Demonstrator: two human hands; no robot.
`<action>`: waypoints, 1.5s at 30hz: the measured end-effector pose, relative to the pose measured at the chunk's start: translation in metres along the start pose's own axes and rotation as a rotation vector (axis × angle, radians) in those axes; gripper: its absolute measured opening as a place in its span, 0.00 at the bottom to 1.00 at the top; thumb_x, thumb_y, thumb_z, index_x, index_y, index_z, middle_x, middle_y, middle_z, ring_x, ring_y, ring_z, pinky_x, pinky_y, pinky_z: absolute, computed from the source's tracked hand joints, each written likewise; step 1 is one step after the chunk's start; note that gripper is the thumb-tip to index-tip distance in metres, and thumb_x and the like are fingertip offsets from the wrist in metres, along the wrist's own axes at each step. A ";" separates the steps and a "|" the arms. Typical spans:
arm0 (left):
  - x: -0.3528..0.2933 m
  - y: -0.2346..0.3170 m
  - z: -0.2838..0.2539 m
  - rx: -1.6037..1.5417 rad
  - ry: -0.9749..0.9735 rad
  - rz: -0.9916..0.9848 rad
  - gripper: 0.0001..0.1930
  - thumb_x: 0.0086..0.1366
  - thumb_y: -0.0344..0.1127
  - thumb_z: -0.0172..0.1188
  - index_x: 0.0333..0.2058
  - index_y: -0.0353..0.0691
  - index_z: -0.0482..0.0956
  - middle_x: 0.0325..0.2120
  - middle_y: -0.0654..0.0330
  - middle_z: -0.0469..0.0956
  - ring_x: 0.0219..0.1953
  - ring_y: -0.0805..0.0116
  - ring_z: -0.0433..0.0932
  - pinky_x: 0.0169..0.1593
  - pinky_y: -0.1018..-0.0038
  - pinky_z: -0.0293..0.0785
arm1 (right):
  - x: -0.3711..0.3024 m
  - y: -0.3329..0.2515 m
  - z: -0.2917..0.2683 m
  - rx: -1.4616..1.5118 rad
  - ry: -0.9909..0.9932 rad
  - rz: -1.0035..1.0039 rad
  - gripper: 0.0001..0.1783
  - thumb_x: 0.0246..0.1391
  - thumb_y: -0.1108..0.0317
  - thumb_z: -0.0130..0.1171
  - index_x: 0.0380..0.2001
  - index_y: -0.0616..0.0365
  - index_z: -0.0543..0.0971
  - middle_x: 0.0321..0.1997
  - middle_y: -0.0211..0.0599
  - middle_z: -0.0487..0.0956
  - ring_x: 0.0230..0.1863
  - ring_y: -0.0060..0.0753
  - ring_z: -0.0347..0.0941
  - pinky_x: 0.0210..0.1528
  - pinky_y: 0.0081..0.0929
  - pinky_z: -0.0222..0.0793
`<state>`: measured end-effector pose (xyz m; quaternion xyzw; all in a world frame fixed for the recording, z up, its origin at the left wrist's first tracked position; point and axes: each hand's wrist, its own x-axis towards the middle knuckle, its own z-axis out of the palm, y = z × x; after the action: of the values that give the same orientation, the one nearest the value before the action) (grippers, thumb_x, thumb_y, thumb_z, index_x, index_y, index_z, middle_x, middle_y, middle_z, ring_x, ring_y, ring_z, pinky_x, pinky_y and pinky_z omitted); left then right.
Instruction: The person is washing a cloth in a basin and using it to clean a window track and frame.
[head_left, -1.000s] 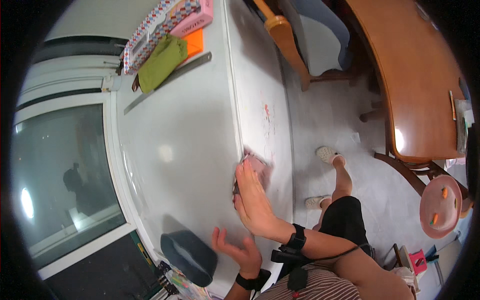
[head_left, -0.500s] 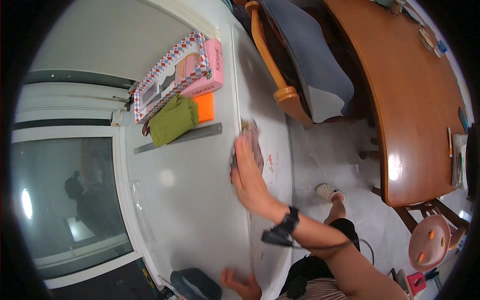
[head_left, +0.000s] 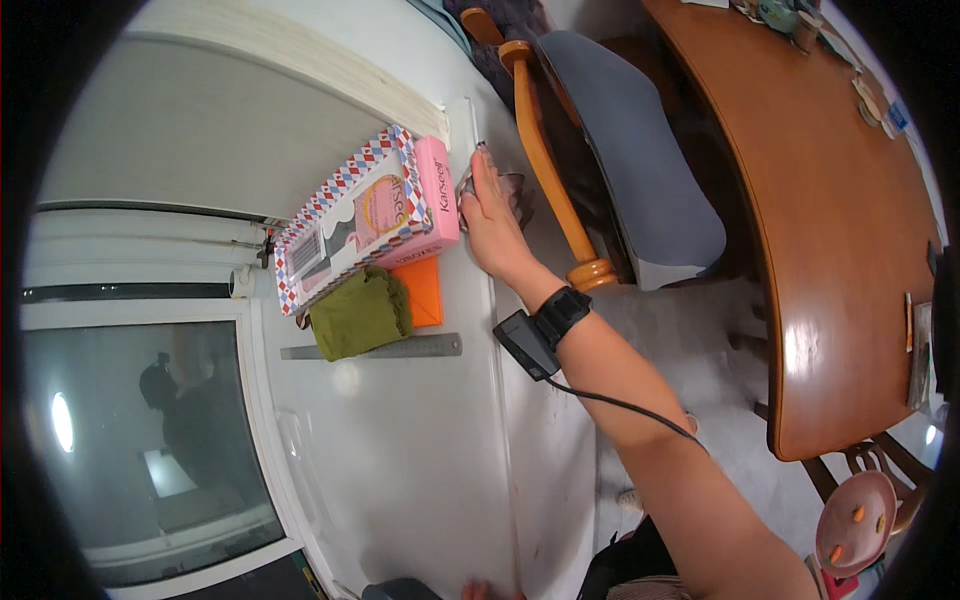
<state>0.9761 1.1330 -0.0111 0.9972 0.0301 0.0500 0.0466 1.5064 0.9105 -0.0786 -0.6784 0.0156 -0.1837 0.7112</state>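
My right hand [head_left: 492, 222] reaches far forward along the front edge of a white ledge [head_left: 420, 460], palm down on a crumpled greyish-pink cloth [head_left: 512, 192]. The fingers lie over the cloth, which bulges out on the hand's right side and partly hides beneath it. A black strap [head_left: 563, 316] with a small box and a cable sits on that wrist. Only the fingertips of my left hand [head_left: 476, 590] show at the lower edge, close to a dark grey rounded thing [head_left: 398, 590]; whether they hold anything is hidden.
On the ledge are a checkered box [head_left: 345, 140], a pink box [head_left: 440, 205], an orange sheet [head_left: 425, 295], a green pouch [head_left: 360, 318] and a steel ruler [head_left: 430, 346]. A chair [head_left: 650, 180] and wooden table [head_left: 820, 250] stand right; a window [head_left: 150, 420] is left.
My right hand has slid the cloth farther forward along the ledge's edge, now beside the pink box. My left hand has dropped mostly out of the picture. The whole view has shifted.
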 end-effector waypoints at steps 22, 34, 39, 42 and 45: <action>-0.005 -0.007 -0.001 0.004 0.083 -0.029 0.24 0.54 0.35 0.57 0.48 0.27 0.68 0.50 0.46 0.64 0.54 0.42 0.59 0.55 0.49 0.55 | 0.067 0.027 0.015 -0.352 0.128 -0.240 0.27 0.57 0.73 0.44 0.59 0.70 0.58 0.65 0.69 0.54 0.67 0.65 0.49 0.68 0.45 0.46; -0.005 -0.003 -0.003 -0.057 -0.005 -0.133 0.35 0.56 0.43 0.61 0.56 0.27 0.59 0.55 0.37 0.59 0.59 0.37 0.53 0.61 0.46 0.48 | 0.088 0.021 -0.004 -0.371 0.036 -0.135 0.28 0.62 0.69 0.39 0.64 0.66 0.53 0.69 0.65 0.47 0.70 0.57 0.45 0.69 0.33 0.46; 0.001 0.004 -0.005 -0.095 0.080 -0.132 0.33 0.57 0.43 0.60 0.55 0.28 0.62 0.54 0.39 0.61 0.59 0.40 0.55 0.60 0.47 0.50 | 0.018 0.008 -0.005 -0.431 -0.017 -0.121 0.29 0.63 0.71 0.38 0.66 0.64 0.50 0.71 0.61 0.42 0.72 0.55 0.42 0.70 0.42 0.42; -0.001 0.009 -0.011 -0.092 0.107 -0.129 0.31 0.62 0.47 0.56 0.54 0.28 0.60 0.57 0.40 0.56 0.60 0.44 0.54 0.60 0.50 0.51 | -0.052 -0.024 0.001 -0.396 -0.039 -0.046 0.31 0.59 0.74 0.41 0.66 0.62 0.52 0.73 0.50 0.42 0.73 0.52 0.39 0.68 0.55 0.43; 0.000 0.011 -0.013 -0.164 0.084 -0.131 0.31 0.64 0.47 0.53 0.54 0.28 0.56 0.60 0.39 0.49 0.62 0.43 0.50 0.63 0.51 0.45 | -0.121 -0.048 0.002 -0.310 -0.067 -0.027 0.32 0.59 0.75 0.42 0.66 0.62 0.51 0.73 0.52 0.41 0.73 0.53 0.38 0.69 0.54 0.40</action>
<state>0.9750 1.1231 0.0029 0.9830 0.0928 0.0910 0.1297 1.3827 0.9463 -0.0595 -0.7861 0.0111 -0.1657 0.5954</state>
